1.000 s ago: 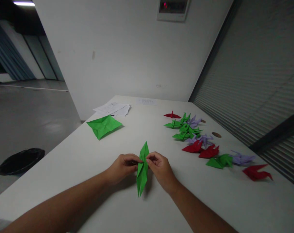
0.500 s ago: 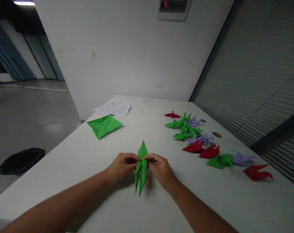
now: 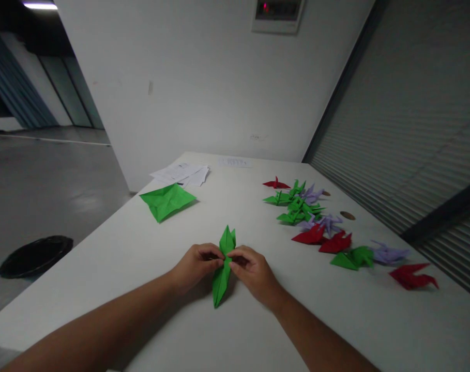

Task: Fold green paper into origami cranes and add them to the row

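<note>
A half-folded green origami paper, long and narrow with pointed ends, is held between my hands over the white table. My left hand pinches its left edge near the middle, thumb and index finger closed on it. From the other side, my right hand grips the same paper with thumb and fingertips. One long point faces toward me; two points show at the far end. My fingertips hide part of its middle.
Folded cranes in green, red and purple lie along the right side. A creased green sheet lies at left, before some printed papers. A black-lined bin stands on the floor left of the table.
Two separate points hung toward me before; now a single broad point does, and a second tip shows at the far end. Both hands stay nearly in place.
</note>
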Motion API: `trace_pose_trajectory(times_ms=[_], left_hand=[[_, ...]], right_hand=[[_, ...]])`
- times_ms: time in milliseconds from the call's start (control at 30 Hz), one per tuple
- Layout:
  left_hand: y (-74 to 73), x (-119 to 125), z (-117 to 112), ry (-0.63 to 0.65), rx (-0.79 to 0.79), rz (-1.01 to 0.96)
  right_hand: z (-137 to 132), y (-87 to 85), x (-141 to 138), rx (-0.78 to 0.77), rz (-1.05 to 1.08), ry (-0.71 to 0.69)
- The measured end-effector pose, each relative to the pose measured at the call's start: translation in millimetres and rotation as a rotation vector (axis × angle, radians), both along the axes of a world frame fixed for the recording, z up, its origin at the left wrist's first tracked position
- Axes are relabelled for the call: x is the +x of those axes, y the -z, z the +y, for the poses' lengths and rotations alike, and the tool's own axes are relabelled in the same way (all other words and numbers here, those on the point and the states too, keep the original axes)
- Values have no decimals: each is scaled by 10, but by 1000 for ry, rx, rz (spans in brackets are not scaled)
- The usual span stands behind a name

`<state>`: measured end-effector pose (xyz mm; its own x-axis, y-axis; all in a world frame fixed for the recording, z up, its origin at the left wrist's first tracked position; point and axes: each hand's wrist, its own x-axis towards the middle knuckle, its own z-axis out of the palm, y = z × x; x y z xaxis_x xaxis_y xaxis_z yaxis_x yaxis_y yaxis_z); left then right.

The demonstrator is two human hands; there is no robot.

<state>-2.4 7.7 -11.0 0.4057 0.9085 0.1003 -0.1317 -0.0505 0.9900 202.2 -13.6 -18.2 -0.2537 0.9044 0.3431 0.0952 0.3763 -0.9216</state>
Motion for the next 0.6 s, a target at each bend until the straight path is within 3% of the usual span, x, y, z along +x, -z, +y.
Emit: trace_pose_trajectory(times_ms=[100, 233, 600], left_hand=[[-34, 0, -9, 3, 52, 12], [-68, 11, -50, 4, -40, -36], [-25, 65, -64, -76, -152, -211]], right_hand=[[-20, 11, -29, -62, 87, -16], [-31, 25, -81, -151, 247, -3], [-76, -69, -126, -253, 366, -47]])
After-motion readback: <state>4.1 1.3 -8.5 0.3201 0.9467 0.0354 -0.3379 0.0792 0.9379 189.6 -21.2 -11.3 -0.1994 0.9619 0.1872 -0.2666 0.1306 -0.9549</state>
